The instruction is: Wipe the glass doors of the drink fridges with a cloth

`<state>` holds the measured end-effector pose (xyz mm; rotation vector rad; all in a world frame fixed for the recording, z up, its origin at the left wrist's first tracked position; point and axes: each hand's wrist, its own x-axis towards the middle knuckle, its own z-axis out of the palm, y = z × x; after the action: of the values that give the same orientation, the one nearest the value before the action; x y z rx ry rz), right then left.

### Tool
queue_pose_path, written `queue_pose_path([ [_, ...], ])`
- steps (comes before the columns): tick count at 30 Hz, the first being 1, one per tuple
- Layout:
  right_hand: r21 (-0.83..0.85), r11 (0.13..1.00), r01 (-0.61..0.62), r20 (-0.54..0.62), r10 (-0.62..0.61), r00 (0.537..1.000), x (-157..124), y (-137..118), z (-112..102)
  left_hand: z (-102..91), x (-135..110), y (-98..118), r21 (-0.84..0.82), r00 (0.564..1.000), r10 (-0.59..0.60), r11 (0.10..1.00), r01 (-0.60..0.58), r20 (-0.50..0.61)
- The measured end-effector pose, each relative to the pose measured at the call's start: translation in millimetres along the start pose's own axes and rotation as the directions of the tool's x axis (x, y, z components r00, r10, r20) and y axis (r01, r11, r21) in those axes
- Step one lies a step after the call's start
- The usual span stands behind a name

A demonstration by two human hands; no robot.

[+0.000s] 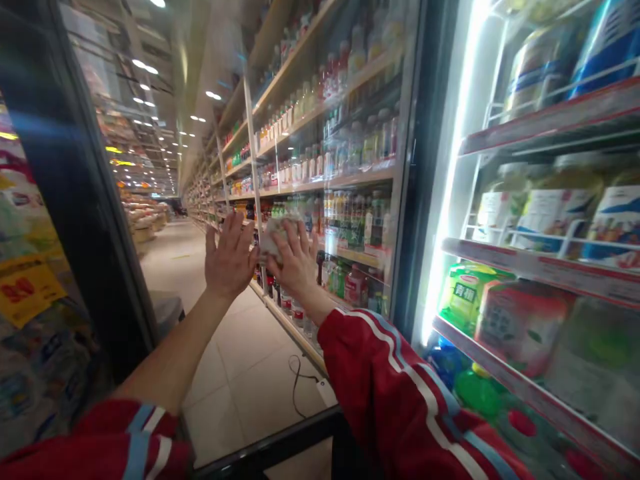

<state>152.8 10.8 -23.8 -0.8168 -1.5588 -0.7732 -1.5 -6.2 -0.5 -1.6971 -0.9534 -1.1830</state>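
Observation:
A glass door [345, 213] in a black frame [280, 443] stands in front of me. My left hand [231, 257] is raised flat against the pane, its fingers stretched and slightly apart, holding nothing. Just to its right, my right hand [294, 257] presses a whitish, crumpled cloth [271, 239] onto the glass. The cloth shows past the fingertips on the left side and is partly hidden under the palm. Both forearms reach up from red sleeves with white and blue stripes.
Lit cooler shelves [545, 257] with bottles and pouches stand close on the right. Through the glass appear long bottle shelves [300, 177], a tiled aisle floor [215, 373] and a black cable [296, 387]. Packaged goods with a yellow price sign [30, 287] are at left.

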Motion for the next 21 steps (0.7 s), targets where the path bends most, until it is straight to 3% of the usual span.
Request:
queue_pose_path([
  [2, -0.012, 1.000, -0.027, -0.011, 0.027, 1.000, -7.4, 17.1, -2.5, 0.9, -1.8, 0.4, 0.019, 1.000, 0.005, 1.000, -0.005, 0.008],
  [6, -0.028, 0.975, -0.219, -0.100, 0.215, 0.971, -19.4, 48.0, -7.7, 1.6, -4.1, 3.4, 0.019, 1.000, -0.029, 0.999, 0.029, 0.007],
  [8, -0.027, 0.972, -0.232, -0.087, 0.229, 0.970, -21.3, 44.6, -7.2, 1.8, -4.1, 6.8, -0.009, 0.998, -0.060, 0.998, 0.060, 0.018],
  [14, -0.025, 0.994, -0.108, 0.022, 0.109, 0.994, -17.7, 10.5, -0.8, -1.1, -3.9, 13.2, -0.001, 0.995, -0.082, 0.997, 0.082, 0.060],
  [17, -0.031, 0.992, -0.119, 0.015, 0.120, 0.993, -19.1, 27.7, -4.8, -2.4, -4.2, 12.9, -0.043, 0.992, -0.102, 0.993, 0.105, 0.077],
  [21, -0.044, 0.960, -0.276, -0.086, 0.271, 0.959, -20.8, 54.0, -10.8, -1.2, -4.0, 13.1, -0.067, 0.991, -0.111, 0.991, 0.115, 0.069],
])
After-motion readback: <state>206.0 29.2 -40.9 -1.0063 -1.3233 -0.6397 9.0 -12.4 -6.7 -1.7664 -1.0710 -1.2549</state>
